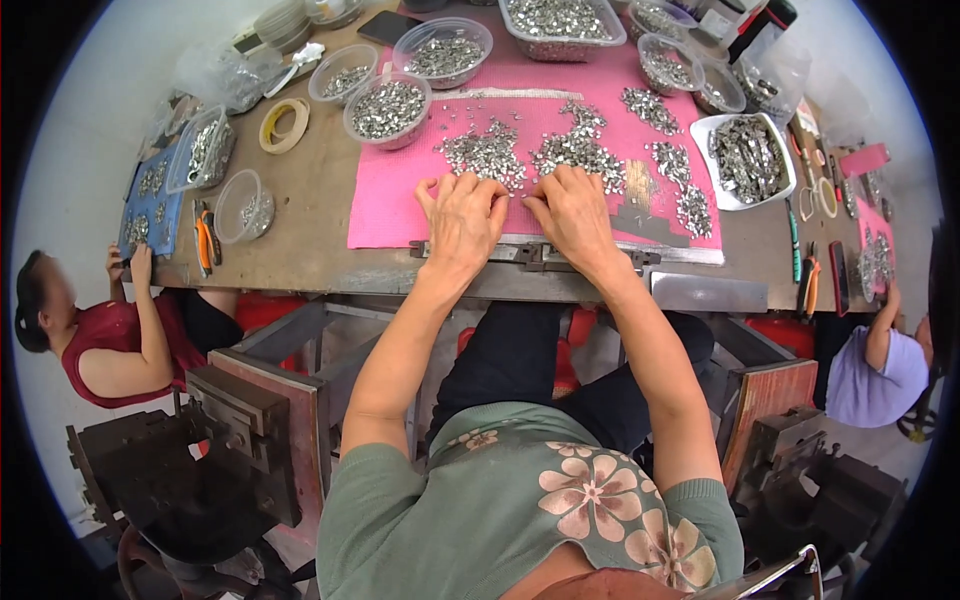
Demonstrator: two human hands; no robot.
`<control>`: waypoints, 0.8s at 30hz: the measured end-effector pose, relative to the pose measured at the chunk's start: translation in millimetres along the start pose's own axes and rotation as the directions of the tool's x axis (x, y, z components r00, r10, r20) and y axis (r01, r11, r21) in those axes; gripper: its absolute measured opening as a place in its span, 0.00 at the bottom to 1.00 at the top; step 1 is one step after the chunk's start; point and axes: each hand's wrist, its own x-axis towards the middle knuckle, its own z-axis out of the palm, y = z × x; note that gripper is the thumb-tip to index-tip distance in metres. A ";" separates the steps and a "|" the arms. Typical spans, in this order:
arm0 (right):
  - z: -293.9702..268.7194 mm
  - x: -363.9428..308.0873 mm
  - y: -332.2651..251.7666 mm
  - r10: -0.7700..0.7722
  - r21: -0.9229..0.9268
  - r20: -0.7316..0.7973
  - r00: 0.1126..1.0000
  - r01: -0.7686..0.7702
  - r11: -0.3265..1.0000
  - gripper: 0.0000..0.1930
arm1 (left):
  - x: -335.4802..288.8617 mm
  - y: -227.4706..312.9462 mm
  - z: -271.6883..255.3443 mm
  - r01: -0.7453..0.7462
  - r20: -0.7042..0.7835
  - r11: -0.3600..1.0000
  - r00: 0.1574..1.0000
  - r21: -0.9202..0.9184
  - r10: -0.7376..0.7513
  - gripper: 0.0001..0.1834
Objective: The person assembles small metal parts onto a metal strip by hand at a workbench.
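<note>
Both my hands are bent over a pink mat (385, 205) strewn with small shiny metal pieces. My left hand (465, 220) has its fingers curled down, thumb and forefinger drawn together at the near edge of one loose pile (485, 150). Beside it, my right hand (575, 215) is closed in a similar pinch below a second pile (580, 150). Whatever lies between the fingertips is too small or hidden to make out. Just under my wrists, a long metal rail fixture (530, 257) runs along the table's front edge.
Tubs of metal pieces include a round one (388, 108), a large rectangular one (562, 45) and a white tray (712, 150). Tape (270, 138), orange-handled pliers (207, 240) and a metal plate (710, 293) lie around. Other people work at left (115, 345) and right (880, 365).
</note>
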 end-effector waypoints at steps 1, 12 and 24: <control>0.1 0.9 -1.2 0.022 0.002 0.016 1.000 -0.022 1.000 0.08 | 0.5 0.1 1.1 -0.004 0.004 1.000 1.000 -0.006 0.004 0.04; -71.6 -34.1 23.1 0.298 0.396 0.147 0.943 -0.332 0.856 0.04 | 1.8 -7.1 0.3 0.005 0.102 0.995 0.995 -0.103 0.006 0.04; -69.8 -86.4 19.3 0.130 0.265 -0.037 0.991 -0.116 0.957 0.07 | -15.9 69.1 11.6 -0.154 0.120 0.896 0.968 -0.416 0.222 0.05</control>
